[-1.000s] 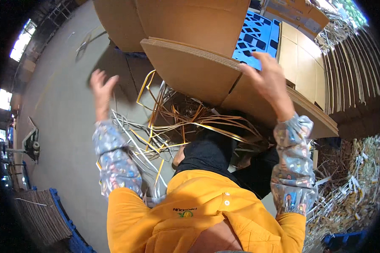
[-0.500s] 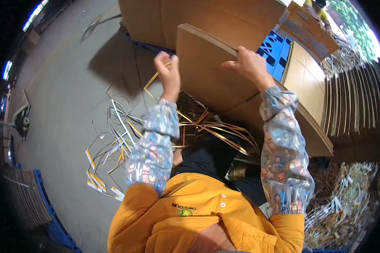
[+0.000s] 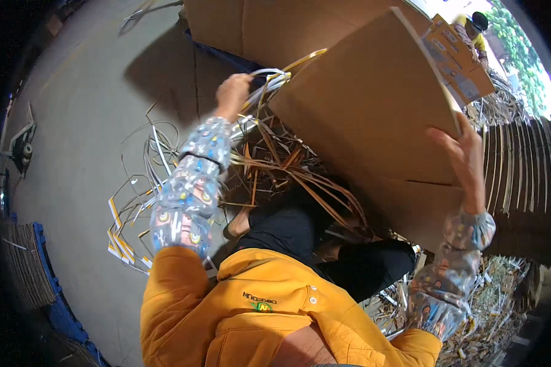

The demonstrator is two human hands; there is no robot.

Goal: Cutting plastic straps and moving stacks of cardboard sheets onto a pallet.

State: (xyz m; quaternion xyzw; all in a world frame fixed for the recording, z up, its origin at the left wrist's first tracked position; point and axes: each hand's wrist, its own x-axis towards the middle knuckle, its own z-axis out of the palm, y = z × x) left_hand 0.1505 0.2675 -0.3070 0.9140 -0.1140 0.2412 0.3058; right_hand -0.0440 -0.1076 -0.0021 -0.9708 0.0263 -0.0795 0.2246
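Observation:
My left hand [image 3: 232, 96], slightly blurred, is closed on thin white and yellow cardboard strips [image 3: 278, 78]. The strips stretch from it toward the left edge of a large brown cardboard sheet [image 3: 373, 104]. My right hand [image 3: 460, 151] grips that sheet by its right edge, thumb on the near face and fingers over the edge. The sheet stands tilted in front of me, and a short dark slot shows low on its face. What lies behind it is hidden.
Loose strips [image 3: 288, 165] tangle by my legs, with more strips [image 3: 125, 244] on the grey floor at left. Stacked cardboard [image 3: 520, 165] stands at right above a scrap heap [image 3: 490, 306]. Another stack [image 3: 27, 263] sits lower left. A person [image 3: 474, 30] handles cardboard at far right.
The cardboard sheet has swung up and right with my right hand, which has moved right and down. My left hand has shifted slightly left, and a bundle of strips now trails from it.

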